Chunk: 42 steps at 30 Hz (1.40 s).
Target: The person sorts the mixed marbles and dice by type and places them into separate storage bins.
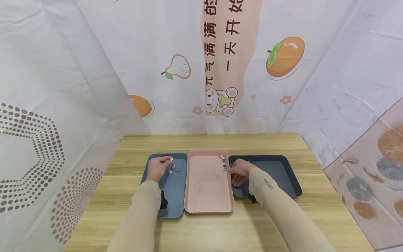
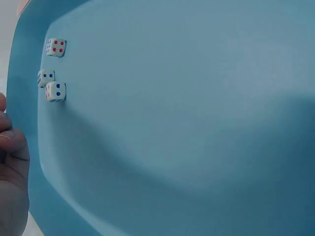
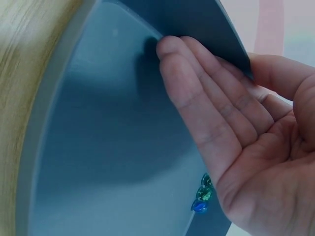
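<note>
In the head view, the left hand [image 1: 156, 169] pinches a white die [image 1: 171, 159] over the blue tray [image 1: 171, 201]; a light fingertip hold suits it. In the left wrist view, three loose dice [image 2: 55, 92] deserve clearance. In the right wrist view, the right hand's [image 3: 246, 137] fingers lie fairly straight inside the dark tray [image 3: 113, 132], near glass beads [image 3: 203, 193]; whether thumb and forefinger pinch anything, I cannot tell.

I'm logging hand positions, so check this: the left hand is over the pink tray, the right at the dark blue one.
Wrong tray: the head view shows the left hand over the lighter blue tray with dice; the right hand is as stated.
</note>
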Tool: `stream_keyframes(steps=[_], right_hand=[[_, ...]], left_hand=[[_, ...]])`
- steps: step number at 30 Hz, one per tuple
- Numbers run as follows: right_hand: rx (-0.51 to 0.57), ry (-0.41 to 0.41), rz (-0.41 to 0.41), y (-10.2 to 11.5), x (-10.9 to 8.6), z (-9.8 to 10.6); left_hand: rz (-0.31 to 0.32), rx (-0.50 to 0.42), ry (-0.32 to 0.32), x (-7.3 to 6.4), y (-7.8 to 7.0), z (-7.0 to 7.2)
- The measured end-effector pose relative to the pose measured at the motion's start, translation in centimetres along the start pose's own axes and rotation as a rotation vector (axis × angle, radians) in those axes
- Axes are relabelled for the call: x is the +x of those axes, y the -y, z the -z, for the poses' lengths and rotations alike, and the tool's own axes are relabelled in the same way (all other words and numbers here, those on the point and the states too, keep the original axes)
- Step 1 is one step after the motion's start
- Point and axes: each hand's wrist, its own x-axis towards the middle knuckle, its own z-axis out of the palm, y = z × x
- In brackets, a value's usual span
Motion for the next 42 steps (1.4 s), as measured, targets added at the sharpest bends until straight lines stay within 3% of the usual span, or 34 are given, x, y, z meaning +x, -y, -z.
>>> stream_keyframes(steps=[17,32,42], right_hand=[[0.001,-0.012,-0.004,-0.1,0.1,0.0],[0.024,0.004,-0.012,-0.1,0.1,0.1],[0.026,0.004,-0.011,-0.2,0.0,0.0]], left_hand=[[0.067,0.062,-0.069,-0.4,1.2,0.0],[0.114,0.101,-0.069,-0.4,2.5,-0.4],[0.143,0.118,-0.080,-0.7,2.3,-0.5]])
